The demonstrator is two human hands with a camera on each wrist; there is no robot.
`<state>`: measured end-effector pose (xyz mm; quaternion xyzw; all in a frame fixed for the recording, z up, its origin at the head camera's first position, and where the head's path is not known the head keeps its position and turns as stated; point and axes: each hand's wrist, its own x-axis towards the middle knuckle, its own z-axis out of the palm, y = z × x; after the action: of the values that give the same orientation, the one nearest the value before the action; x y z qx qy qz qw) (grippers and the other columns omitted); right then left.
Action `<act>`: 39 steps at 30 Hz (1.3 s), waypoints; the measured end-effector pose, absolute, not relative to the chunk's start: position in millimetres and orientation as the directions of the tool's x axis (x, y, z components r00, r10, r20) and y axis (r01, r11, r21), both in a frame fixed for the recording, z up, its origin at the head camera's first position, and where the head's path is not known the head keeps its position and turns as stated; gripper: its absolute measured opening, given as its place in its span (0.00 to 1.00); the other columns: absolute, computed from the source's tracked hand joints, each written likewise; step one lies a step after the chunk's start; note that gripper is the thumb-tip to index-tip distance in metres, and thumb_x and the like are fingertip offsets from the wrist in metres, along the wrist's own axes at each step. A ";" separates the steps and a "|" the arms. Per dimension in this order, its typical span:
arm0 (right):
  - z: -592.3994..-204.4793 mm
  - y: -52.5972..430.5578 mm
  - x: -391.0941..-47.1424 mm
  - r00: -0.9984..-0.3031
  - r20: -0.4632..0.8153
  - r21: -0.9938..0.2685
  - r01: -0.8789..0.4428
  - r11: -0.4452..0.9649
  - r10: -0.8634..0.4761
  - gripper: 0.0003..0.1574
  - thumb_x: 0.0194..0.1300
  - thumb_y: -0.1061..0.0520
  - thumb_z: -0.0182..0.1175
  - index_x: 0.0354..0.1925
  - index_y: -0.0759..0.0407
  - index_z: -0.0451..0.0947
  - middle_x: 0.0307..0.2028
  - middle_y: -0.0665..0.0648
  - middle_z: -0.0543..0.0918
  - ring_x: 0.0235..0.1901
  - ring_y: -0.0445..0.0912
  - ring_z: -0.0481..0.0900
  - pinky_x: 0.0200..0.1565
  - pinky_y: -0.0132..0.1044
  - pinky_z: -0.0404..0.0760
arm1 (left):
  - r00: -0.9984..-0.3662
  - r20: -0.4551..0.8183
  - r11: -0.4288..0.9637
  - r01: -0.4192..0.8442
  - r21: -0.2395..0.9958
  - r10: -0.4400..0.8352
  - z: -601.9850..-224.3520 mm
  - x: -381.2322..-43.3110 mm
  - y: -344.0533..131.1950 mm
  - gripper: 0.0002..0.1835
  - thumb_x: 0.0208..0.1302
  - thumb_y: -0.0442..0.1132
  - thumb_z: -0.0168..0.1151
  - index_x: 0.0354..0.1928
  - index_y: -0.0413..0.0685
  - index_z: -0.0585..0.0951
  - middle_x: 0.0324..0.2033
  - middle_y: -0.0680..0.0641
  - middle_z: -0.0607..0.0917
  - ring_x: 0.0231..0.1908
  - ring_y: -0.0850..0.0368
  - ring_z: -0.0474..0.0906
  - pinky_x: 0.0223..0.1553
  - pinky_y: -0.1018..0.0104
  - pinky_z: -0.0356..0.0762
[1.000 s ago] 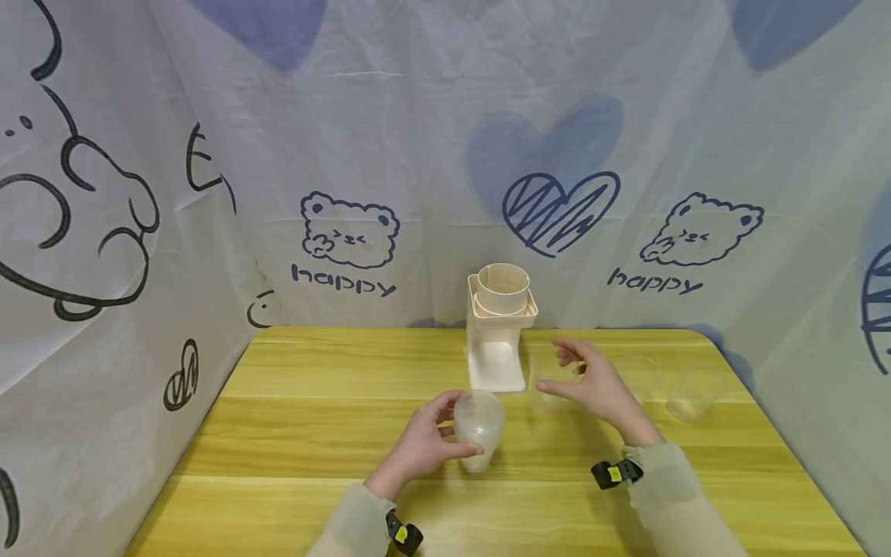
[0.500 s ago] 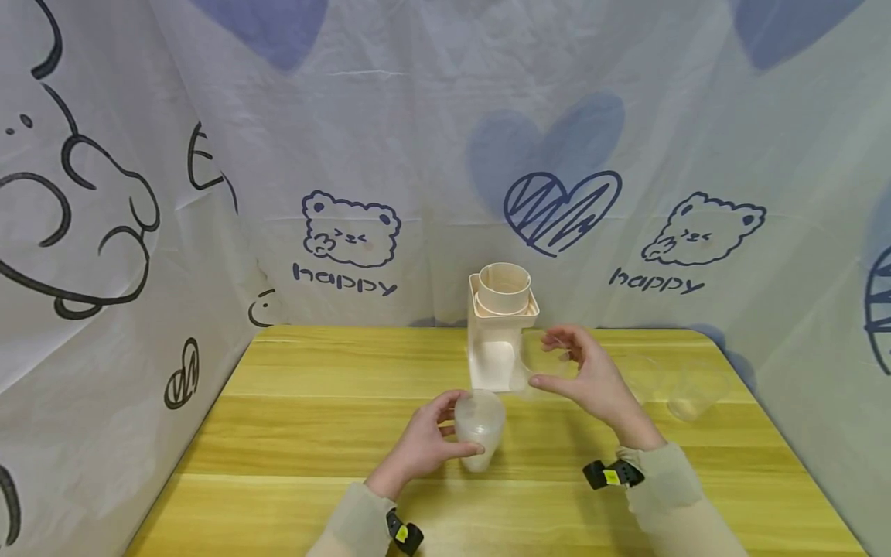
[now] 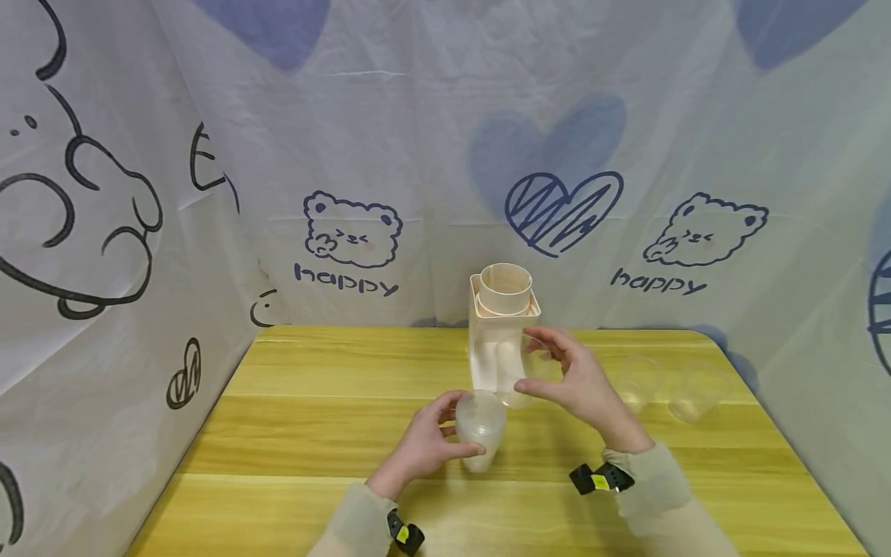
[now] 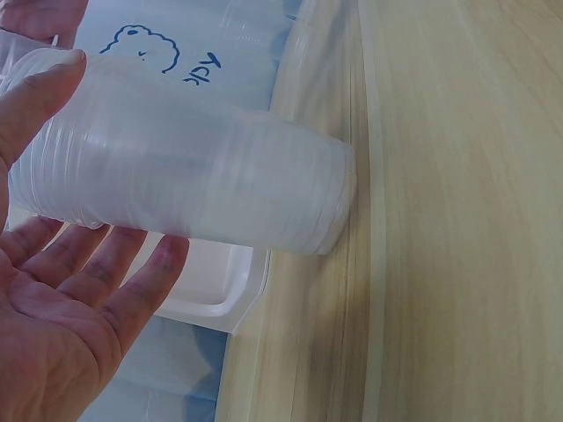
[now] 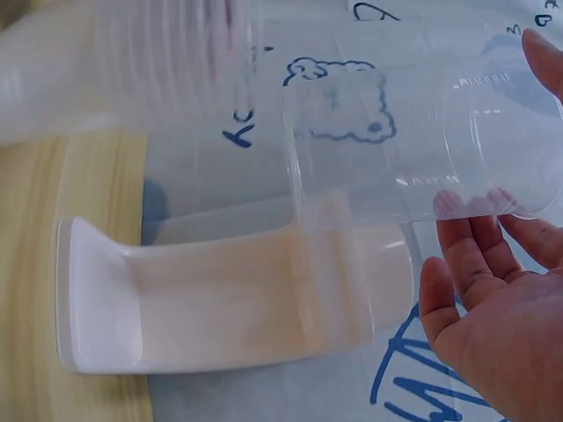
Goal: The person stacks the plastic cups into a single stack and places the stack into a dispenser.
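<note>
A single clear cup (image 5: 378, 145) is held base-down, just right of and beyond the nested stack (image 3: 480, 441), both long axes roughly upright.

Nearest me, the left hand (image 3: 421, 445) curves thumb and fingers round the upper stack, cup inside cup, parted to its width; I can't tell whether it rests on the desk (image 3: 278, 449). Slightly farther right, the right hand (image 3: 581, 387) has the single cup between thumb and fingers, spread to its width, its base near the stack's mouth. Well to the right, two more clear cups (image 3: 639, 387) stand side by side, no contents visible. Farthest, a cream stand (image 3: 485, 340) carries an open-topped tube (image 3: 504, 294).
</note>
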<state>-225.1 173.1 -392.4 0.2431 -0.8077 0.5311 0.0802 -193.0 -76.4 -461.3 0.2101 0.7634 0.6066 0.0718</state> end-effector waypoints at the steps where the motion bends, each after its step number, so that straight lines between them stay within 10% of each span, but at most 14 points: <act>1: -391.9 172.2 -224.6 -0.869 0.387 -0.826 -0.476 0.302 -0.309 0.46 0.50 0.63 0.77 0.65 0.63 0.68 0.53 0.58 0.79 0.56 0.51 0.73 0.60 0.38 0.70 | -0.901 0.147 0.171 0.234 0.957 0.409 -461.8 -193.4 -76.4 0.37 0.49 0.29 0.77 0.62 0.34 0.70 0.53 0.37 0.78 0.51 0.38 0.77 0.53 0.48 0.78; 7: -390.8 165.2 -221.3 -0.855 0.391 -0.851 -0.477 0.220 -0.341 0.47 0.49 0.64 0.77 0.66 0.62 0.68 0.55 0.57 0.80 0.57 0.50 0.74 0.64 0.57 0.64 | -0.901 0.140 0.168 0.226 0.960 0.411 -460.5 -192.7 -76.4 0.37 0.50 0.30 0.76 0.62 0.35 0.70 0.54 0.37 0.78 0.52 0.39 0.77 0.54 0.48 0.78; 39: -435.0 147.1 -220.2 -0.835 0.294 -0.850 -0.451 0.272 -0.466 0.41 0.49 0.57 0.78 0.60 0.58 0.74 0.52 0.52 0.80 0.52 0.51 0.75 0.55 0.59 0.73 | -0.900 0.148 0.161 0.231 0.960 0.411 -495.9 -209.6 -78.9 0.39 0.49 0.37 0.79 0.64 0.46 0.71 0.54 0.46 0.78 0.54 0.48 0.76 0.54 0.57 0.79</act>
<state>-220.2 147.1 -435.0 0.2876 -0.7974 0.5306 -0.0071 -209.6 -78.9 -495.9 0.2115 0.7582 0.6124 0.0733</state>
